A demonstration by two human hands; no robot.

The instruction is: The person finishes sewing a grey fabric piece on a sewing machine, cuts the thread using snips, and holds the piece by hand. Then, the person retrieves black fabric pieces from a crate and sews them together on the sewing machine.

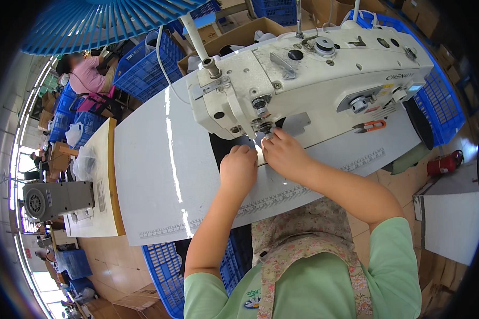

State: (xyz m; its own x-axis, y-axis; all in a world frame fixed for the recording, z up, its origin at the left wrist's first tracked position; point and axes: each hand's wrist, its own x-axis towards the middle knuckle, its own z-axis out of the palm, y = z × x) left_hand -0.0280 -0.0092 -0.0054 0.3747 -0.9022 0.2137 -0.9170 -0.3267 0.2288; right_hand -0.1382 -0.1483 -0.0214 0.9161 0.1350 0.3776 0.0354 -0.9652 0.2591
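A white sewing machine (239,95) spans the far side of the pale grey sewing table (159,154). Beneath its needle end lies a piece of black fabric (218,149), partly covered by my left hand. That hand, my left hand (239,167), has its fingers curled and pressed together on the fabric just in front of the machine head. Close beside it, my right hand (285,154) is closed, fingertips pinched right by the needle area. Whatever sits between those fingertips is hidden.
Orange-handled thread snips (370,126) lie at the machine's base on the right. A printed ruler (282,196) runs along the table's near edge. Blue plastic crates (167,276) stand below and behind. A blue fan guard (112,26) hangs at upper left; a person in pink (88,74) sits beyond.
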